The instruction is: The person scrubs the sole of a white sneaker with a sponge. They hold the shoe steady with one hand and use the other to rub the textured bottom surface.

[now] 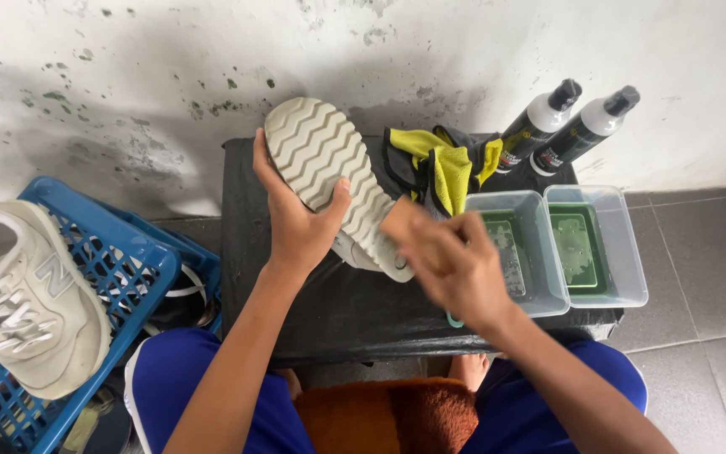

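Your left hand (296,220) grips a shoe (338,181) sole-up over the black bench (329,303), fingers wrapped round its edge, while your blurred right hand (455,269) closes on a brush (401,220) at the sole, mid-scrub by the look; the heel likely wants scrubbing next.

On the bench (296,311) two tubs (539,252) sit right, bottles (560,126) behind them, a basket (119,277) holding a sneaker (27,303) at left.
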